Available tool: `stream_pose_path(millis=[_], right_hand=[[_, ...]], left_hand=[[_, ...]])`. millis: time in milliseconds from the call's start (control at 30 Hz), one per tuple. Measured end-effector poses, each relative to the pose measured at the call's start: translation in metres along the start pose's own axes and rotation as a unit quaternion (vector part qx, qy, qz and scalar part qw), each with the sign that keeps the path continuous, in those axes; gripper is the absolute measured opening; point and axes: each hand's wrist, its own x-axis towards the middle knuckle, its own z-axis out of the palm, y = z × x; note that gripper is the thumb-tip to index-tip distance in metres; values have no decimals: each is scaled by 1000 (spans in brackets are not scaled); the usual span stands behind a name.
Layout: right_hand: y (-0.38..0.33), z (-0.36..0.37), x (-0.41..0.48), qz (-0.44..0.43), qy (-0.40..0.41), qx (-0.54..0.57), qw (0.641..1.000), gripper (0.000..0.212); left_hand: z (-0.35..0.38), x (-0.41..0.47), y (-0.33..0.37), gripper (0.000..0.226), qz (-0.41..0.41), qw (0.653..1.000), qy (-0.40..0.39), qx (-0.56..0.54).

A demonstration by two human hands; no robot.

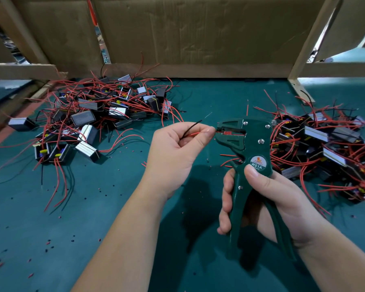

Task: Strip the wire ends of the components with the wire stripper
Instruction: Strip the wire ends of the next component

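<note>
Two wires sit pinched in your left hand (177, 142): the red wire (195, 134) runs level and rightward, its end already in the head of the wire stripper (244, 140), while the black wire (191, 127) angles up clear. Your right hand (261, 199) wraps the handles, not fully squeezed.

- The left hand (173, 150) is bare, with no glove, ring or watch.
- The right hand (268, 199) is bare too, its nails short and unpainted.
- Both forearms are uncovered back from each grip to the frame edge; no sleeve or cuff shows.
</note>
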Motion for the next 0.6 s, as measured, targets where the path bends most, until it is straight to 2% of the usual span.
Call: stream_pose_path(millis=[367, 600], right_hand=[[-2, -5, -2, 15, -53, 16, 998, 52], [-1, -2, 0, 19, -6, 1, 1000, 60]], left_hand=[[-1, -2, 2, 12, 14, 1000, -21, 14], [-1, -1, 2, 15, 21, 999, -22, 45]])
